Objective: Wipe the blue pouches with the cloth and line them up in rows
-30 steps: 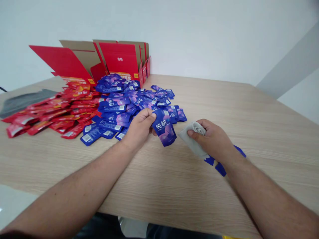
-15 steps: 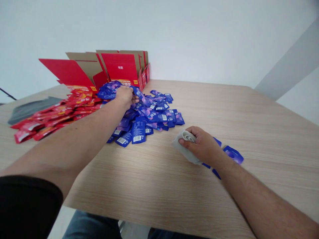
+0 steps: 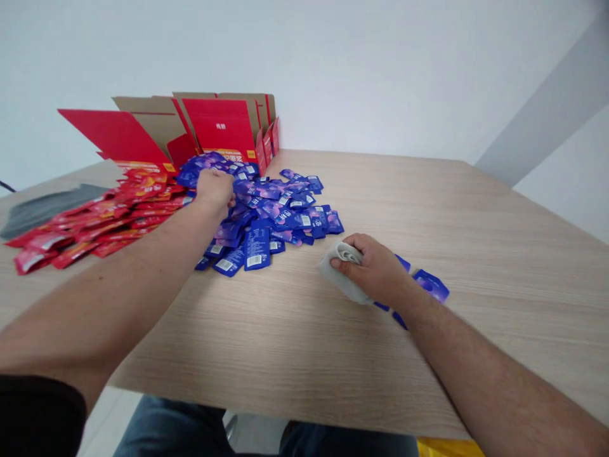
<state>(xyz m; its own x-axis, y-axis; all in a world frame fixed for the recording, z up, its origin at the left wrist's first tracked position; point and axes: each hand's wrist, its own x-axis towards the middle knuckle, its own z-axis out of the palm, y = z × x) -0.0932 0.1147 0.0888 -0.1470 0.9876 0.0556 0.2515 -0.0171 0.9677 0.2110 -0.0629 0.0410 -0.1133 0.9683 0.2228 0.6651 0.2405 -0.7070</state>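
Observation:
My left hand (image 3: 216,188) is over the left part of a loose pile of blue sachets (image 3: 285,216), with fingers curled down. Whatever it grips, if anything, is hidden behind the fingers. My right hand (image 3: 375,266) is closed round a rolled light-grey cloth (image 3: 345,276), thumb on the near side, just above the table. Beneath and beyond that wrist lie several separate blue sachets (image 3: 431,285), partly covered by the hand and forearm.
Red sachets (image 3: 95,222) are heaped to the left, beside a folded grey cloth (image 3: 52,206). Several open red cardboard boxes (image 3: 219,124) stand at the back left against the wall. The wooden table (image 3: 266,343) ends in front of my legs. Something yellow (image 3: 447,447) shows below its edge.
My left hand has drawn back slightly to the left over the blue pile, its fingers now more curled. The right hand still grips the rolled cloth. The whole view has shifted a little.

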